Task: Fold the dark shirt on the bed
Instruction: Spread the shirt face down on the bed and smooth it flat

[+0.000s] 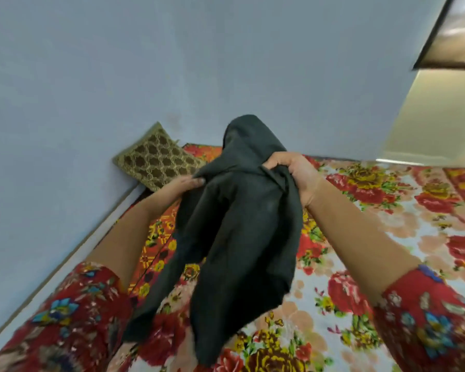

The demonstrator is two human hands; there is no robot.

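Dark shirt (236,224) held aloft at frame centre, above floral bed (360,237). Left hand (184,183) pinching one upper edge, right hand (293,175) clenched on other. Long axis hanging downward toward viewer; unfolded.

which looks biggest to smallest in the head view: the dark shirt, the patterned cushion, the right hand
1. dark shirt, by far the largest
2. patterned cushion
3. right hand

The cushion lies farther from the camera than the hand, so its true lead is probably greater.
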